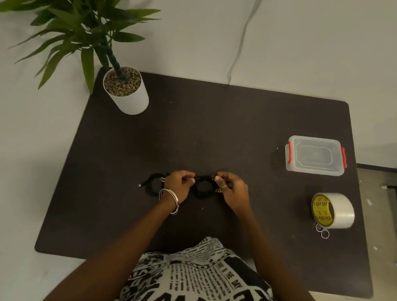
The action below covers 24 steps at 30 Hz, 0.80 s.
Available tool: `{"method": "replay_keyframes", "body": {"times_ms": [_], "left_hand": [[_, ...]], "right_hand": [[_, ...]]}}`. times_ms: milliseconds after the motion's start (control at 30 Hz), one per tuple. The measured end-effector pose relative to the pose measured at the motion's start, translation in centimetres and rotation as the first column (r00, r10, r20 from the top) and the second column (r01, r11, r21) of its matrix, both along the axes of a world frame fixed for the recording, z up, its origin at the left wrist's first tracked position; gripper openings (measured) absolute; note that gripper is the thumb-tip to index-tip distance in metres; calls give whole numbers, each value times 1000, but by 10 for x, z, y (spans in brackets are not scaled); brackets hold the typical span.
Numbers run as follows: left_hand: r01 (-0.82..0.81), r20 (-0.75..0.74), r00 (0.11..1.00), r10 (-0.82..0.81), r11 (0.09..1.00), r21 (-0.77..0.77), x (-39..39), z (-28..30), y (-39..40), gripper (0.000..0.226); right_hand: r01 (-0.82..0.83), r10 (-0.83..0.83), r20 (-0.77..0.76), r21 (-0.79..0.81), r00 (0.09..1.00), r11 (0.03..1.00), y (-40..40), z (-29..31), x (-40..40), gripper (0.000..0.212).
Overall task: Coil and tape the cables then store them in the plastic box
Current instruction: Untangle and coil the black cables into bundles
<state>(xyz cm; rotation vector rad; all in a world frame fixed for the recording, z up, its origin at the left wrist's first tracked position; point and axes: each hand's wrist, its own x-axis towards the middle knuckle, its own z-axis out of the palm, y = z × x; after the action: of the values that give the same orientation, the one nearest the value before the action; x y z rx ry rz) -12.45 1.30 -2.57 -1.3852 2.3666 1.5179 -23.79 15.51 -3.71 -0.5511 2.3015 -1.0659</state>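
One coiled cable [154, 185] was left lying mid-mat; a second coil [202, 189] was pinched by the left hand [179, 184] and right hand [231, 189]; taping appeared unfinished; the plastic box [315, 155] was still lidded.

On the surface [139, 217], my left hand [179, 184] and right hand [231, 189] hold a coiled cable [203, 190] between them at the middle. A second coil [153, 186] lies just left. The plastic box [315, 155] sits far right, the tape roll [334, 210] nearer, the plant pot [128, 93] far left.
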Motion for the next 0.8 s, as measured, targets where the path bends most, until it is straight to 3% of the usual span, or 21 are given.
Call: {"method": "replay_keyframes", "body": {"times_ms": [233, 333, 433, 567, 700, 800], "left_hand": [[-29, 0, 1000, 29, 992, 126, 6, 3, 1, 24], [28, 17, 999, -30, 991, 132, 8, 5, 3, 33], [73, 25, 997, -76, 992, 99, 8, 4, 3, 41], [155, 38, 987, -156, 988, 14, 8, 7, 3, 45], [231, 65, 972, -227, 971, -62, 7, 8, 2, 46], [284, 92, 957, -275, 954, -99, 6, 8, 1, 42]], "right_hand": [[-7, 8, -7, 13, 1000, 1000, 0, 1, 5, 24], [74, -74, 12, 0, 997, 997, 0, 1, 9, 28], [115, -115, 22, 1, 993, 993, -3, 7, 16, 31], [-47, 48, -8, 148, 999, 988, -9, 10, 21, 53], [-57, 85, -127, 213, 988, 975, -11, 10, 20, 44], [-50, 76, -124, 199, 989, 979, -10, 14, 16, 45]]}}
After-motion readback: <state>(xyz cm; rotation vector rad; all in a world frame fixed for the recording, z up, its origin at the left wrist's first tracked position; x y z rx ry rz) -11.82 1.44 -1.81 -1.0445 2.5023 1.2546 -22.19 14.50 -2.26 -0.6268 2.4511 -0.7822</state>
